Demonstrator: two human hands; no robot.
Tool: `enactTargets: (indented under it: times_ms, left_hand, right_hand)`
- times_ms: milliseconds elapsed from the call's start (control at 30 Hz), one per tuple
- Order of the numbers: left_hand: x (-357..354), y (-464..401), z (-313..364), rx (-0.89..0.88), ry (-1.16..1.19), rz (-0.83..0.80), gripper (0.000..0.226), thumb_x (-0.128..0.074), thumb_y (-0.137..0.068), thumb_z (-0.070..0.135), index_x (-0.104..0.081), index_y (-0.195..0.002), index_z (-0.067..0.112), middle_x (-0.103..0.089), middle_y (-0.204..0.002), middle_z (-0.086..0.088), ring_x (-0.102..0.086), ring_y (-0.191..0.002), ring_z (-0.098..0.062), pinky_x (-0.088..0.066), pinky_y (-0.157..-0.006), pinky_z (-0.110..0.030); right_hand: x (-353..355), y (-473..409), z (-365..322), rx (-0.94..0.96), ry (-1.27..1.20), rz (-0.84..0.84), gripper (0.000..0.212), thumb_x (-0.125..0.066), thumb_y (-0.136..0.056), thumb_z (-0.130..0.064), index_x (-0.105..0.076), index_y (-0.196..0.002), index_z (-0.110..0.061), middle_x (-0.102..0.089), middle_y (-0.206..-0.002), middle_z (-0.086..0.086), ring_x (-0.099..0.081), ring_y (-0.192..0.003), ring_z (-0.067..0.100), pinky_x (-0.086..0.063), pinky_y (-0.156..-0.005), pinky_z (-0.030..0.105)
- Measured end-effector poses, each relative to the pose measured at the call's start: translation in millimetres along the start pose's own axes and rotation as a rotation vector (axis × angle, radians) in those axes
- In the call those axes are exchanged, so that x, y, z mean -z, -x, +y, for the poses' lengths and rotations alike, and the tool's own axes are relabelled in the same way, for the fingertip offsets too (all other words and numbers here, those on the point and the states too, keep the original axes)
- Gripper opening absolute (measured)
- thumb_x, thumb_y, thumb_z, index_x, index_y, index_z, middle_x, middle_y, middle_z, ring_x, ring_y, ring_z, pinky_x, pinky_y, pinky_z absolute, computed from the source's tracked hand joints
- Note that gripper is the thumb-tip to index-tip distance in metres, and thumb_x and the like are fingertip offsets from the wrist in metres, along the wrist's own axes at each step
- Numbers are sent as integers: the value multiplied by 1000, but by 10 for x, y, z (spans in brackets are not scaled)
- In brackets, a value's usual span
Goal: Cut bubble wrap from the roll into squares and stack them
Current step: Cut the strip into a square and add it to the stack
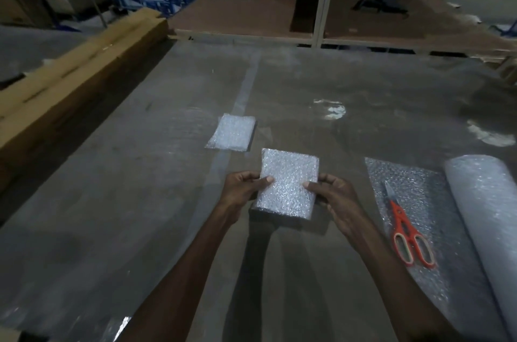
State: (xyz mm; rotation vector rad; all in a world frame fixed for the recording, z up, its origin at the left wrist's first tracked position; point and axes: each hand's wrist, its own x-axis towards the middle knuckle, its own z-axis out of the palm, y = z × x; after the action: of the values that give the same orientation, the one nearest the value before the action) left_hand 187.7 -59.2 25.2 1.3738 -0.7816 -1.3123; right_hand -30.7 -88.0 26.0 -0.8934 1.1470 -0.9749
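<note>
A thick bundle of bubble wrap squares [286, 183] is held just above the table in the middle. My left hand [243, 190] grips its left edge, thumb on top. My right hand [333, 196] grips its right edge the same way. A second stack of bubble wrap squares [232, 132] lies flat on the table just beyond and to the left. The bubble wrap roll [484, 218] lies at the right, with a loose sheet [414, 196] unrolled from it. Orange-handled scissors [405, 230] lie shut on that sheet.
The large grey table [140, 188] is covered in clear film. A long cardboard box [75, 70] runs along its left edge. A brown platform with a white frame post [321, 6] stands beyond the far edge, blue cartons behind it.
</note>
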Motion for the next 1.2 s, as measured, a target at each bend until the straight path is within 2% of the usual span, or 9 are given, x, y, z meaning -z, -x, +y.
enactTargets:
  times_ms: [133,400,633,800,900,967,1067,1133,1200]
  left_hand:
    - [310,-307,84,25,-12,15,20,-85,-75,10,-77,-91,0,-76,-89,-13,-68,-76,-20,-55,-73,-32]
    - [1046,-1142,426,33,-47,24,28,-79,-79,-2,-68,-103,-12,-70,-86,-12,-67,-63,-9,-55,-57,-21]
    - [1327,-1945,633,-25,-139,99,15,-84,-75,0,-70,-82,0,-70,-74,-10,-64,-61,-15,-54,-54,-24]
    - [1389,-2401,630,-47,-230,162,17,-87,-72,6,-70,-71,7,-68,-65,-10,-57,-53,-18,-51,-57,-30]
    - [1432,-2615,568,-49,-288,183,19,-91,-67,15,-71,-66,12,-73,-69,-11,-62,-58,-19,-58,-65,-42]
    - [1453,-2732,513,-50,-335,189,20,-91,-62,23,-73,-67,15,-74,-67,-6,-62,-57,-16,-58,-66,-41]
    - [1471,-2780,444,-81,-471,180,18,-90,-68,24,-78,-78,15,-75,-71,0,-68,-64,-14,-57,-69,-32]
    - [1484,-2780,390,-116,-566,165,18,-87,-72,25,-79,-85,16,-75,-75,4,-71,-71,-13,-53,-66,-24]
    - [1490,-2752,362,-174,-647,178,17,-84,-74,29,-75,-82,17,-73,-73,6,-70,-72,-14,-50,-64,-25]
  right_hand:
    - [-361,-253,-2,-29,6,39,28,-80,-80,2,-71,-106,0,-78,-96,14,-74,-79,20,-59,-68,27]
    - [-1203,-891,-177,6,63,187,19,-81,-79,5,-67,-87,-6,-74,-76,5,-68,-60,9,-53,-53,18]
    - [-1687,-1615,-270,32,126,302,20,-82,-77,6,-66,-84,-4,-69,-71,8,-60,-47,2,-49,-48,16]
    - [-1855,-2080,-232,27,165,387,20,-81,-77,7,-66,-84,-4,-68,-72,9,-59,-56,11,-49,-49,16]
    - [-1900,-2291,-164,20,233,427,22,-82,-76,6,-66,-76,-9,-70,-72,8,-61,-60,15,-51,-53,23]
    - [-1914,-2395,-112,19,275,438,21,-82,-75,5,-67,-75,-10,-72,-77,12,-63,-64,19,-53,-60,28]
    - [-1902,-2458,-1,-2,392,456,16,-84,-76,-5,-70,-79,-12,-76,-83,10,-67,-69,19,-55,-65,29]
    - [-1878,-2464,69,-23,547,451,17,-86,-71,-26,-71,-77,-19,-77,-77,-6,-72,-70,17,-60,-70,34]
    - [-1859,-2450,89,-26,682,450,25,-84,-69,-42,-69,-80,-24,-75,-77,-13,-73,-75,16,-60,-79,40]
